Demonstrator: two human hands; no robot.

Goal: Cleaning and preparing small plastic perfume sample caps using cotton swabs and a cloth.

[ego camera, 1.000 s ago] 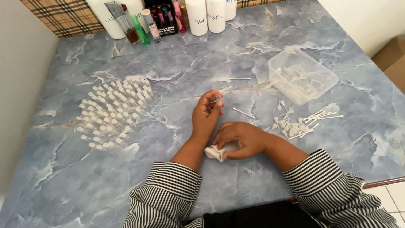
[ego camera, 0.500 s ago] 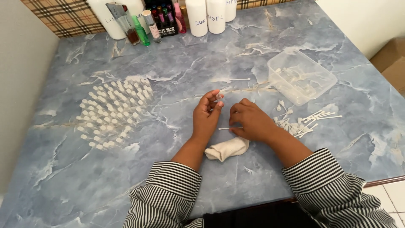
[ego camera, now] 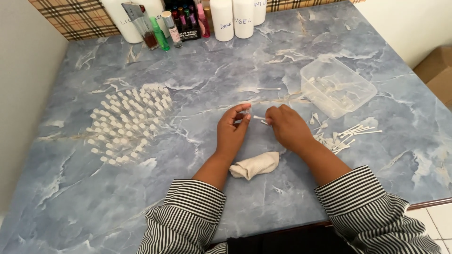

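My left hand (ego camera: pixel 234 129) is raised over the middle of the blue marble table, its fingertips pinching a small clear vial (ego camera: pixel 246 112). My right hand (ego camera: pixel 286 126) is just to its right, holding a thin white stick (ego camera: pixel 260 118) whose tip points at the vial. A rolled beige cloth (ego camera: pixel 254 165) lies on the table just below both hands, touching neither.
Several small white-capped vials (ego camera: pixel 126 123) stand in rows to the left. A clear plastic tub (ego camera: pixel 337 90) sits at the right, with loose white sticks (ego camera: pixel 343 136) scattered below it and one stick (ego camera: pixel 268 89) farther up. Bottles and white containers (ego camera: pixel 188 21) line the far edge.
My right hand left the beige cloth, picked up a white stick and rose to meet my left hand. The cloth now lies free on the table.
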